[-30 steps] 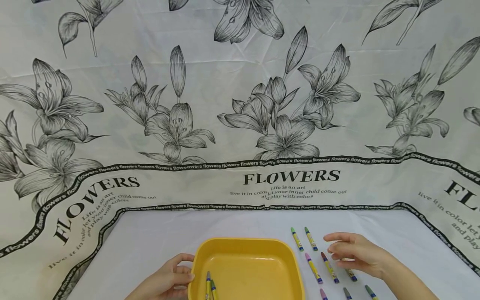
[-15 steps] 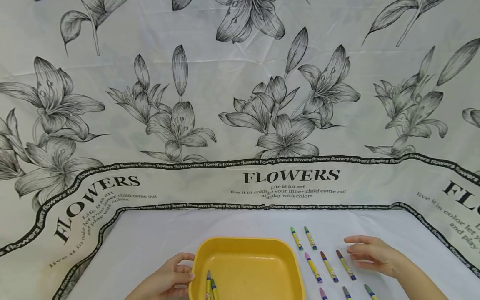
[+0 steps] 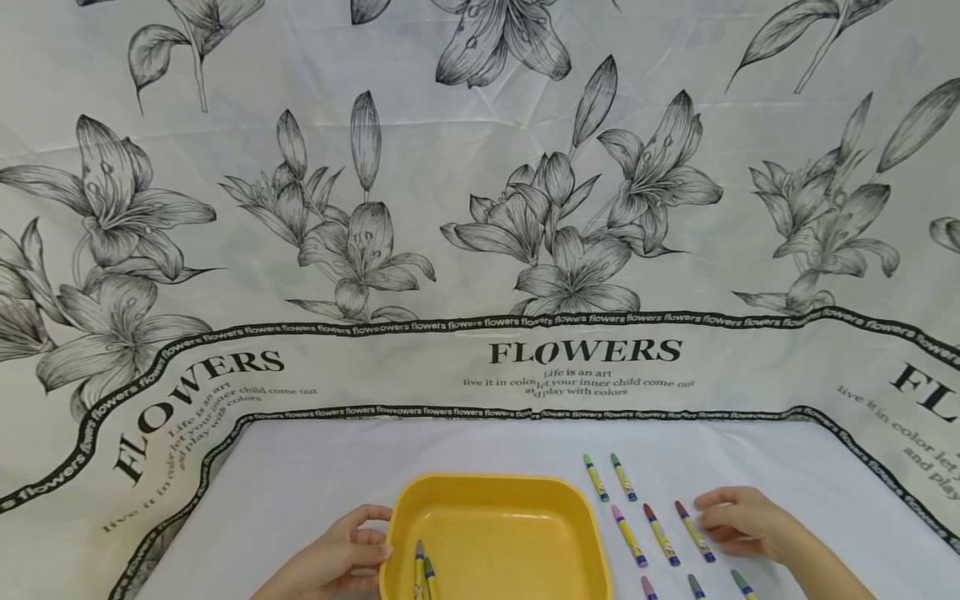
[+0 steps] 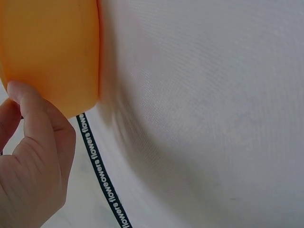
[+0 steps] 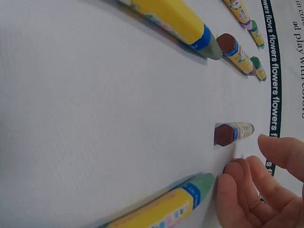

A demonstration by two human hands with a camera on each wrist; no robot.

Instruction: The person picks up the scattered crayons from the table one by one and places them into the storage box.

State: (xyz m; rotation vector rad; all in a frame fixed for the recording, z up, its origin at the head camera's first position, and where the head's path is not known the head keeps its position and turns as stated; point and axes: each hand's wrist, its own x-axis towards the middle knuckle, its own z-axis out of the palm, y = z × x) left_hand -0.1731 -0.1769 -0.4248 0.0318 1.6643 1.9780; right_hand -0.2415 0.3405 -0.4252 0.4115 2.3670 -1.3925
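Note:
My left hand (image 3: pixel 337 554) pinches the left rim of a yellow plastic tray (image 3: pixel 517 542) in the head view. In the left wrist view its fingers (image 4: pixel 33 111) lie against the tray's outer wall. Two crayons (image 3: pixel 420 571) with dark tips lean at the left inside the tray. My right hand (image 3: pixel 750 521) is low over the table, just right of a brown crayon (image 3: pixel 695 532). Seen from the right wrist, thumb and fingers stand apart near that crayon (image 5: pixel 232 133), with nothing between them.
Left of that crayon lie another brown crayon (image 3: pixel 662 535) and a pink one (image 3: pixel 628 536). Two green crayons (image 3: pixel 596 477) are farther back. Nearer the front are a pink (image 3: pixel 648 588), a grey (image 3: pixel 697 587) and a dark green crayon (image 3: pixel 743 585). A flower-printed cloth (image 3: pixel 405 367) hangs behind.
My right hand first moved right off the brown crayon, uncovering it, then came slightly down beside it. The left hand and tray have stayed in place.

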